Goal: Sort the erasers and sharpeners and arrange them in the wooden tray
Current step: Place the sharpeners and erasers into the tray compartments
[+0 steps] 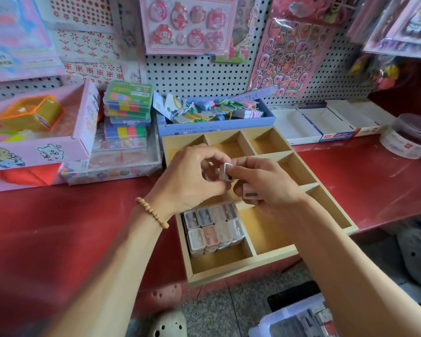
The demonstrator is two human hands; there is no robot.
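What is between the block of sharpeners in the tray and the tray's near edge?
Only bare tray floor: in the head view, the sharpeners leave an empty strip before the wooden tray's near wall.

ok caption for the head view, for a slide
Both hands, left hand and right hand, hold small sharpeners above a wooden tray whose near-left compartment already holds sharpener rows.

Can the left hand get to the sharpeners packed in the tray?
Probably yes. The left hand hovers just above the packed sharpeners in the wooden tray, and nothing covers them. It is pinching a small sharpener, though, so it would need to let go first.
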